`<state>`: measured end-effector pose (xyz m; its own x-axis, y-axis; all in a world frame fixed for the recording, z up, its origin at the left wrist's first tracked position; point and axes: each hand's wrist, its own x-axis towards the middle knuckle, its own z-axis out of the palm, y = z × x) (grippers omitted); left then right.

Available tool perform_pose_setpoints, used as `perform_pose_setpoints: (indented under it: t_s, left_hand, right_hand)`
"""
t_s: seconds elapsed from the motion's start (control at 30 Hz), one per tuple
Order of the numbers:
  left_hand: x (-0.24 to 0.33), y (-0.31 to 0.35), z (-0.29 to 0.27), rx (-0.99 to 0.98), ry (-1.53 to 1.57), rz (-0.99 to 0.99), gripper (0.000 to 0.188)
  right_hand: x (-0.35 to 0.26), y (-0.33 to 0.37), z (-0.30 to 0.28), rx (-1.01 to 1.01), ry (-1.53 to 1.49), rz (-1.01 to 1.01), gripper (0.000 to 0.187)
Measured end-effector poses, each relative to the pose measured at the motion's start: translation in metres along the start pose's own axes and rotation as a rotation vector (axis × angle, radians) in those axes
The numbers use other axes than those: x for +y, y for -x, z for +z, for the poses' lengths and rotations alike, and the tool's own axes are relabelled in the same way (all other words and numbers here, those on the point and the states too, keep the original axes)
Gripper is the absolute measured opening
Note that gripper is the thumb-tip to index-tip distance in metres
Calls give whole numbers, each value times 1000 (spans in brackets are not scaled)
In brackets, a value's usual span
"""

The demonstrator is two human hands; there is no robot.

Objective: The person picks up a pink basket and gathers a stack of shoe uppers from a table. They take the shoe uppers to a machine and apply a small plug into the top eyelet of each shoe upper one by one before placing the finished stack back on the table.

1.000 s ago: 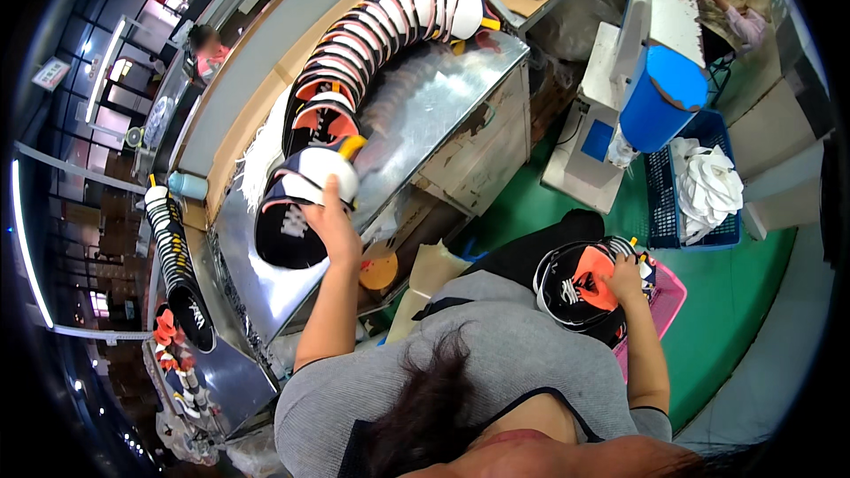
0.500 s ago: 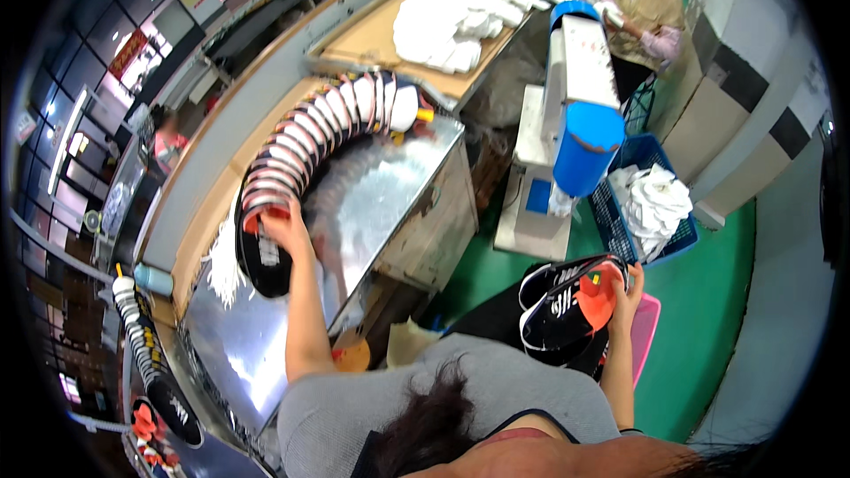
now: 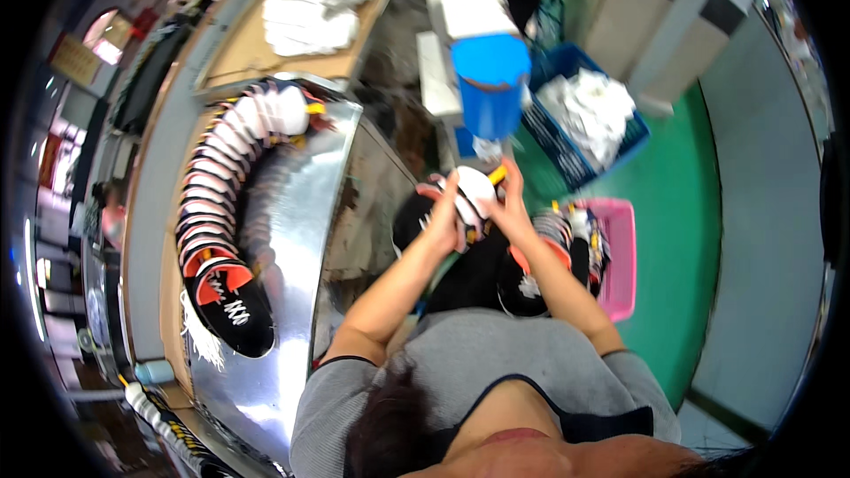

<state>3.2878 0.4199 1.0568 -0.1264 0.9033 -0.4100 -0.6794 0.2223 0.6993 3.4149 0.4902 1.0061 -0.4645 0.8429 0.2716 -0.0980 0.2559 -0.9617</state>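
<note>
In front of the machine, both my hands are on a black shoe upper [image 3: 412, 223] with orange lining and a rounded white end [image 3: 475, 192]. My left hand [image 3: 443, 223] grips its near left side. My right hand [image 3: 510, 210] closes on the right side, beside a yellow tab [image 3: 498, 174]. Whether more than one upper is in this bundle I cannot tell. Below my right forearm sits another group of nested black uppers [image 3: 521, 288], partly hidden by the arm. On the metal table to my left curves a long row of nested shoe uppers [image 3: 205, 186].
A machine with a blue cylindrical head [image 3: 491, 71] stands just beyond my hands. To its right is a blue crate [image 3: 567, 179] of white pieces. A pink basket [image 3: 623, 257] with uppers stands at my right. White pieces [image 3: 319, 9] lie on the far board.
My left hand has left the row on the table and come to the middle. My right hand has moved left and up to meet it at an upper. The view has shifted right.
</note>
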Motion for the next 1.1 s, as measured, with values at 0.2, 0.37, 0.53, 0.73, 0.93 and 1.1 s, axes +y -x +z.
perform_pose_setpoints:
  t_s: [0.2,0.37,0.53,0.73,0.93,1.1]
  left_hand:
    - [9,-49,-30,174,-216,172,34]
    - [33,-71,-8,77,-586,295,49]
    - [32,-108,-6,118,-677,211,42]
    - [26,-155,-3,78,-512,296,34]
    - [36,-194,1,146,14,28,32]
    - [52,-115,-51,401,-140,313,33]
  right_hand:
    - [69,-49,-35,454,-348,451,20]
    - [37,-54,-19,98,-72,251,18]
    - [51,-85,-24,193,-29,229,22]
    - [69,-118,-54,106,-471,388,15]
    - [55,-144,-76,-14,-391,513,27]
    - [45,-104,-96,215,-611,683,21]
